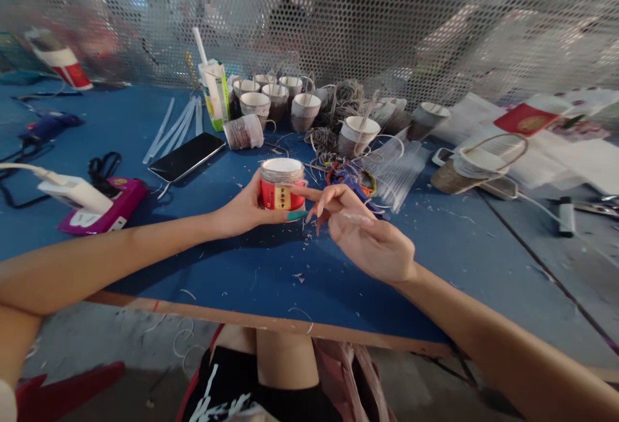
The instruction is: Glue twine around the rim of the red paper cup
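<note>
A red paper cup (271, 196) with a yellow label stands in my left hand (244, 211), whose fingers and thumb wrap round its left side and front. Greyish cord circles the upper part of the cup, just under its white rim. My right hand (370, 235) is palm up at the cup's right, its fingers apart and partly bent. Its index finger reaches to the front of the cup near the label. A teal nail shows on my left thumb. Behind my right hand lie blue-handled scissors (355, 180) and a roll of tape, partly hidden.
Several cord-wrapped cups (305, 112) and tangled grey cord (345, 96) stand at the back. A phone (187, 156), white sticks (176, 126), and a drink carton (213, 93) lie or stand left. A clear stick bundle (399, 167) and cord-wrapped basket (454, 173) are right.
</note>
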`<state>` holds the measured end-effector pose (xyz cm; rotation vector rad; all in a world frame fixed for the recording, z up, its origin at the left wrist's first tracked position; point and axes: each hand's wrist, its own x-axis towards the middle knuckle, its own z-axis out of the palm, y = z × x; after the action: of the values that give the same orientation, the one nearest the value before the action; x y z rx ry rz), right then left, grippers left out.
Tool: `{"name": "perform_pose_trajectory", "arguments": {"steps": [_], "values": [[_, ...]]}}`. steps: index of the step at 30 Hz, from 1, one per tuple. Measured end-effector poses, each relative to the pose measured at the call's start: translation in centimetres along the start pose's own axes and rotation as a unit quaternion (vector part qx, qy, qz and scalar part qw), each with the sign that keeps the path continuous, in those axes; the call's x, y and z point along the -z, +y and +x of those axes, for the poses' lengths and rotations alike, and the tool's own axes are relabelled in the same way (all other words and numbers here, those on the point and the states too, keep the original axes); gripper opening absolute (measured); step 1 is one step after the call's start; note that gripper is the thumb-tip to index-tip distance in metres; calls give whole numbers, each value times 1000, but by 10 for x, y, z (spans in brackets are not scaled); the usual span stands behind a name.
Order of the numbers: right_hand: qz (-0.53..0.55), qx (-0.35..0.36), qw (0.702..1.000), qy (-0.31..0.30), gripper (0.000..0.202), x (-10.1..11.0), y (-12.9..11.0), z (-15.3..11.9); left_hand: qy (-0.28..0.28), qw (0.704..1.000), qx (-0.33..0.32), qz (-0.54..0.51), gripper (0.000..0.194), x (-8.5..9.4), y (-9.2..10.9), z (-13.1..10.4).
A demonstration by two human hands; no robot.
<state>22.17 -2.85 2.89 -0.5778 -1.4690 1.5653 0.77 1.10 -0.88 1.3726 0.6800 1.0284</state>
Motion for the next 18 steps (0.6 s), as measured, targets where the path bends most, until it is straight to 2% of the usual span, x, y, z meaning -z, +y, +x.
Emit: {"name": "perform_pose_trajectory", "arguments": {"steps": [6,8,11,15,18], "values": [[25,-3,994,102,20,9,-2,5,23,999,6,22,81,2,-2,2],[11,17,993,113,17,9,-3,5,24,999,8,38,80,2,-1,1],[-25,30,997,73,17,4,-2,3,36,997,2,69,76,-1,0,0],[-36,10,999,1,23,-3,2,2,37,996,-17,84,71,-4,1,0],[-30,26,999,22,24,-2,4,5,47,994,-10,99,68,-4,4,1]]}}
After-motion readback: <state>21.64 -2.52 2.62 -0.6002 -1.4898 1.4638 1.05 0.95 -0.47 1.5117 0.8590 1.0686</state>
